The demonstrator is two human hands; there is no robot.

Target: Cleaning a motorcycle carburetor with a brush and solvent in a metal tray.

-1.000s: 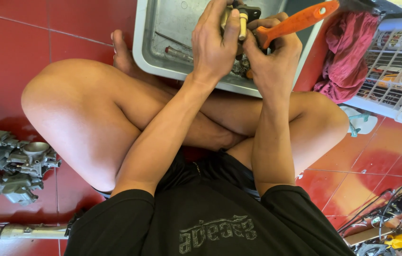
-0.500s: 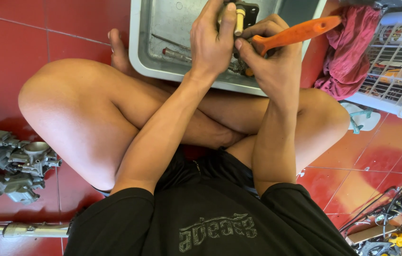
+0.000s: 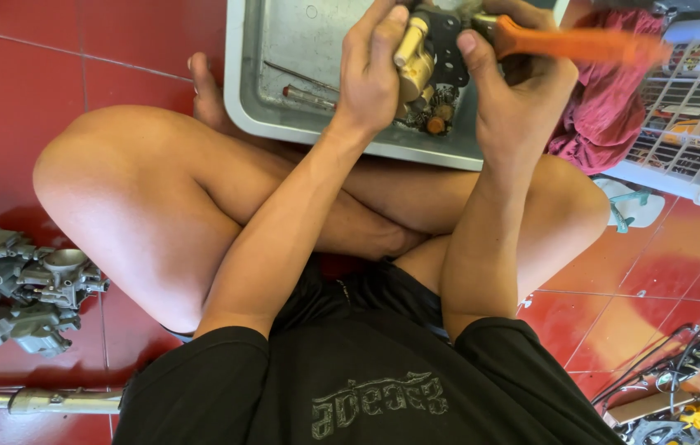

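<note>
I sit cross-legged on a red tiled floor. My left hand grips a small brass-and-black engine part over a grey metal tray. My right hand holds an orange-handled tool against that part; the tool's tip is hidden behind the part and my fingers. Small round pieces lie in the tray just below the part.
A thin metal rod lies in the tray. Grey carburetor bodies sit on the floor at left, a metal tube below them. A pink rag and a white wire basket stand at right.
The view has shifted so hands and tray sit slightly higher and closer. The orange handle has swung from angled upward to nearly level, pointing right.
</note>
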